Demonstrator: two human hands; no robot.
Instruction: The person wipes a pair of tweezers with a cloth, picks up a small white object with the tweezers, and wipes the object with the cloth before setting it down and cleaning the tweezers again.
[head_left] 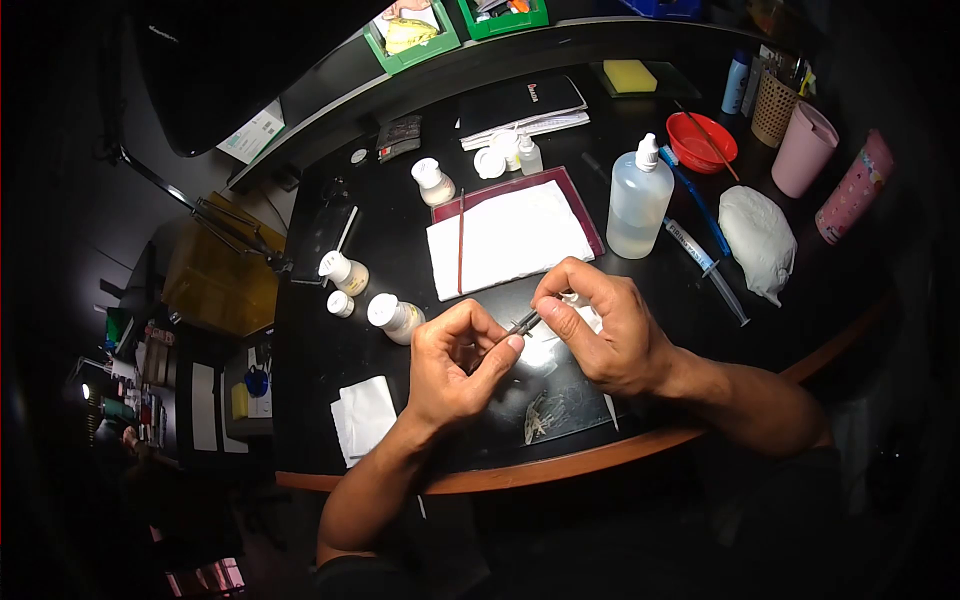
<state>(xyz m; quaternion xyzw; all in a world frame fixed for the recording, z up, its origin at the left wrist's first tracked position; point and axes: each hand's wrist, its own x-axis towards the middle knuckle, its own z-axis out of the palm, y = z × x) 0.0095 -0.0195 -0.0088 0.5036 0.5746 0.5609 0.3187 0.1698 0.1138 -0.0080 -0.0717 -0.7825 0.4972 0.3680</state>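
- Small dark piece (pixel 524 326): held aslant between the two hands, above the near part of the table (pixel 310 440); too small to make out in detail.
- Bottle (pixel 343 272) and small jar (pixel 340 303), both white-capped: toward the table's left edge.
- White folded cloth (pixel 366 418): near the table's near left corner.
- Another white-capped bottle (pixel 397 318): just beyond the left hand.
- Left hand (pixel 458 362): fingers curled, thumb and fingertips closed on the left end of the piece.
- White pad (pixel 520 240): mid-table, over a maroon tray (pixel 594 218), with a thin reddish stick (pixel 461 245) across it.
- Pale slivers (pixel 545 415): on a clear sheet by the table's near edge, below the hands.
- Right hand (pixel 615 335): thumb and forefinger pinching the right end of the piece.
- Large clear bottle (pixel 638 215): upright, beyond the right hand, partly filled.
- Red bowl (pixel 690 155), blue brush (pixel 707 213) and syringe (pixel 705 265): right of that bottle.
- White lump (pixel 757 240), then pink cup (pixel 803 150): toward the table's right edge.
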